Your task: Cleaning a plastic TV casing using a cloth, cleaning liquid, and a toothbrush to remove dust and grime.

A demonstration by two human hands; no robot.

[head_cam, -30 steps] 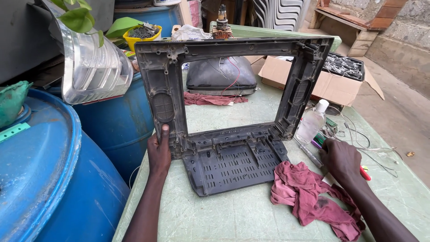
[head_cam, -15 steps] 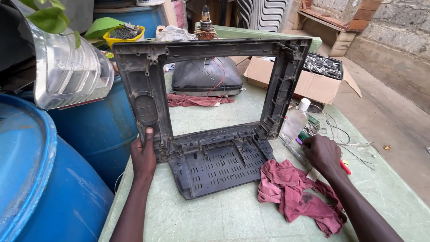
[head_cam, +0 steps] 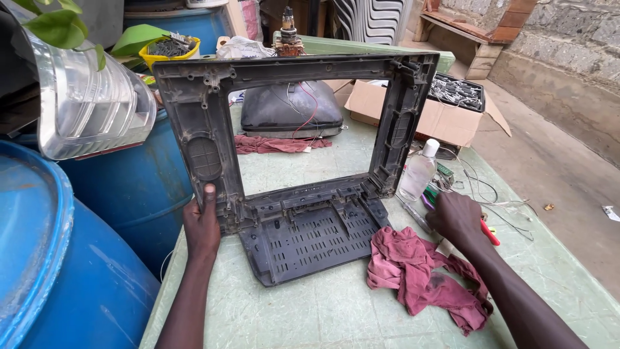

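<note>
I look down on a pale green table (head_cam: 336, 310) standing outdoors on a bare concrete floor, with a rough stone wall (head_cam: 568, 39) along the right. Two blue barrels (head_cam: 71, 278) crowd the table's left edge. My left hand (head_cam: 203, 223) is clamped on the lower left corner of a dark grey television frame (head_cam: 303, 220), thumb up along its side post; the frame stands upright on its slotted base near the middle of the table. My right hand (head_cam: 460, 216) reaches out to the right, palm down over small tools (head_cam: 487, 231) with red and green handles; I cannot tell whether its fingers are closed on anything. A crumpled red rag (head_cam: 420, 271) lies just beside that wrist. A clear plastic bottle (head_cam: 418, 171) with a white cap stands by the frame's right post. Behind it sits an open brown cardboard box (head_cam: 445, 116) of metal parts, and a picture tube (head_cam: 290, 110) rests on another red cloth (head_cam: 278, 145).
</note>
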